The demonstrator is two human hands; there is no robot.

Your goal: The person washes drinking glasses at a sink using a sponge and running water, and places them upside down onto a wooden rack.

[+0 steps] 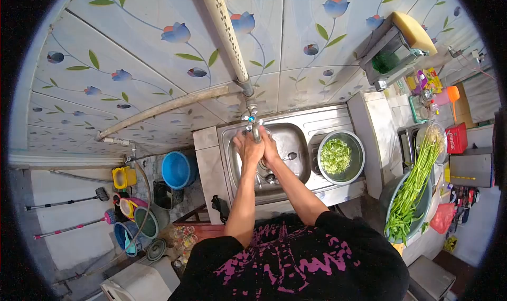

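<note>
Both hands are together over the stainless steel sink (300, 166), under the metal tap (256, 128) on the wall pipe. My left hand (249, 148) has its fingers stretched out and apart, with nothing seen in them. Close against it, my right hand (270, 147) points its extended fingers up beside the spout, which partly hides them. A spoon (291, 156) lies in the basin, and another dark utensil rests below the hands. To the right, on the drainboard (312, 140), stands a metal bowl (360, 156) of chopped greens (335, 156).
Long leafy stalks (417, 187) stick out of a large basin (392, 195) on the right counter. A glass-fronted box (388, 55) hangs on the tiled wall. At left on the floor are a blue bucket (178, 170), a yellow container (123, 177) and several tubs.
</note>
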